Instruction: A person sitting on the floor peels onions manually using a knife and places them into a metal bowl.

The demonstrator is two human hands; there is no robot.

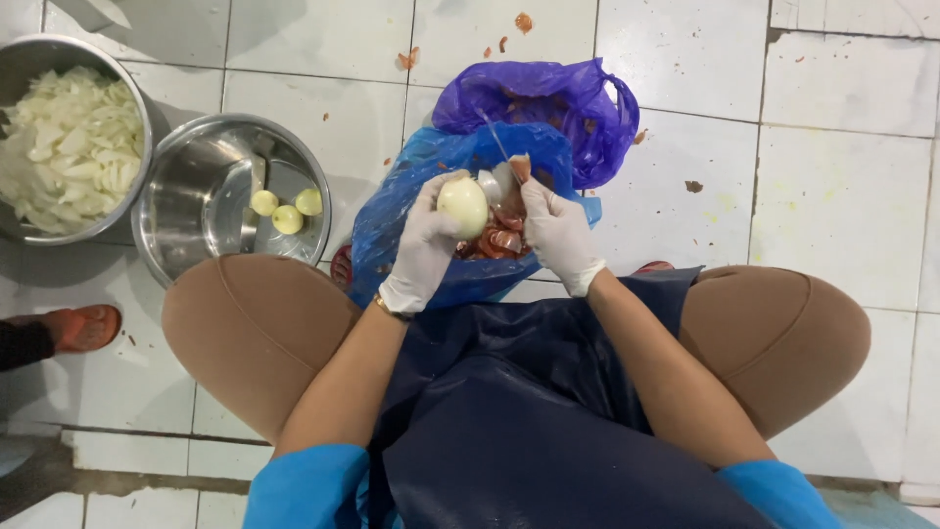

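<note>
Between both gloved hands, left hand (423, 245) grips pale peeled round onion (463, 206); right hand (556, 230) pinches small steel knife (499, 147) beside it.

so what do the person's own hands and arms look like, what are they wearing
Both the left hand and the right hand wear thin white disposable gloves that end at the wrists. A slim gold-coloured bracelet sits on the left wrist just below the glove cuff. The forearms are bare, and bright blue short sleeves cover the upper arms.
</note>
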